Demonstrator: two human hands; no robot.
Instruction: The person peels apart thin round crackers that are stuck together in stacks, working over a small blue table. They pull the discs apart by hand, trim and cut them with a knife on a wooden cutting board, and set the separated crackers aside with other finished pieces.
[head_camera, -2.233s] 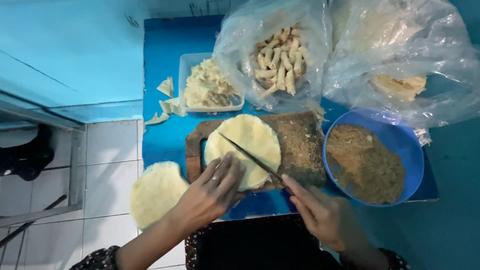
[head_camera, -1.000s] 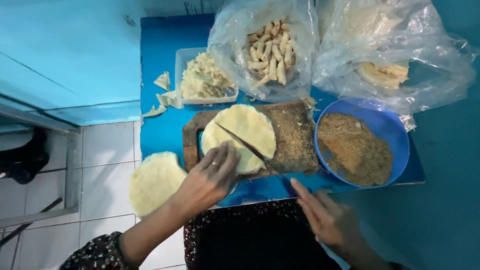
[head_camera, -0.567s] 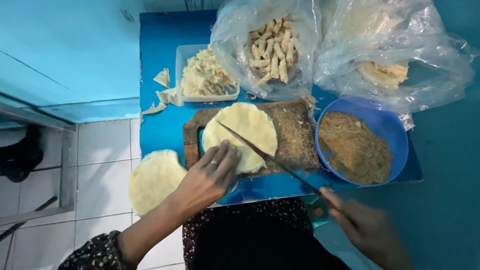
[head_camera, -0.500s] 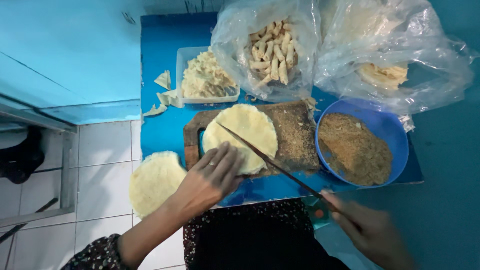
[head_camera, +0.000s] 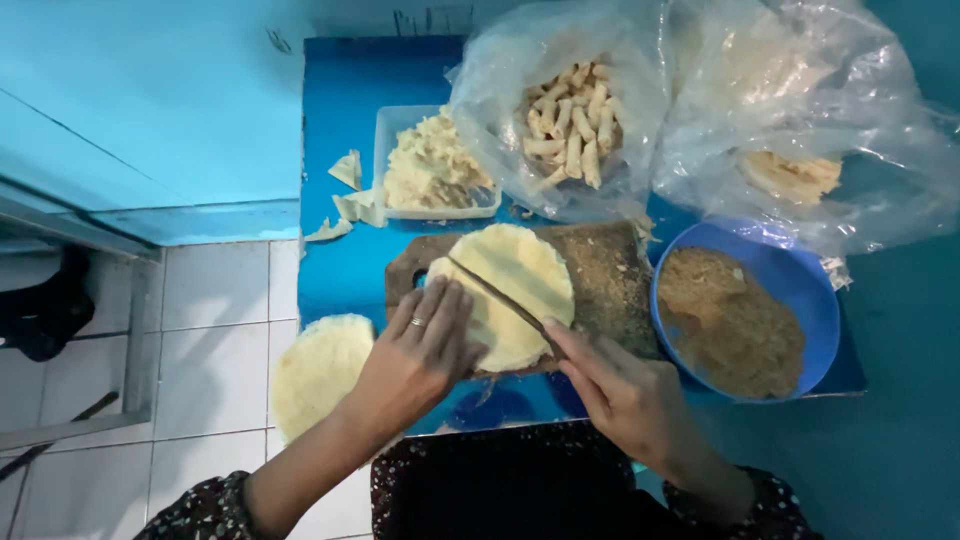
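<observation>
Two bare hands worked over a round, pale flatbread (head_camera: 515, 290) lying on a dark wooden cutting board (head_camera: 610, 285) near the middle of the blue tabletop (head_camera: 340, 270). The left hand (head_camera: 420, 360) pressed flat on the near-left part of the flatbread, fingers spread, a ring on one finger — its grip held nothing, only pinning the round in place. The right hand (head_camera: 625, 395) had its grip closed on the handle of a knife (head_camera: 505, 300), forefinger stretched along it, and the thin blade lay slantwise across the flatbread from far left to near right.

Right of the board, touching its edge, stood a blue bowl (head_camera: 800, 290) with brown crumbs. Far of the board sat a clear plastic tub (head_camera: 392, 130) of pale dough scraps, with a few loose scraps (head_camera: 350, 195) on the tabletop just left of it. Beside the tub — to the right — a clear bag (head_camera: 500, 80) held small rolled sticks, and a second clear bag (head_camera: 850, 130) further right held more pale pieces. Another pale round (head_camera: 320, 370) lay at the near-left, beyond the tabletop's edge, above the white tiled floor (head_camera: 210, 300).
</observation>
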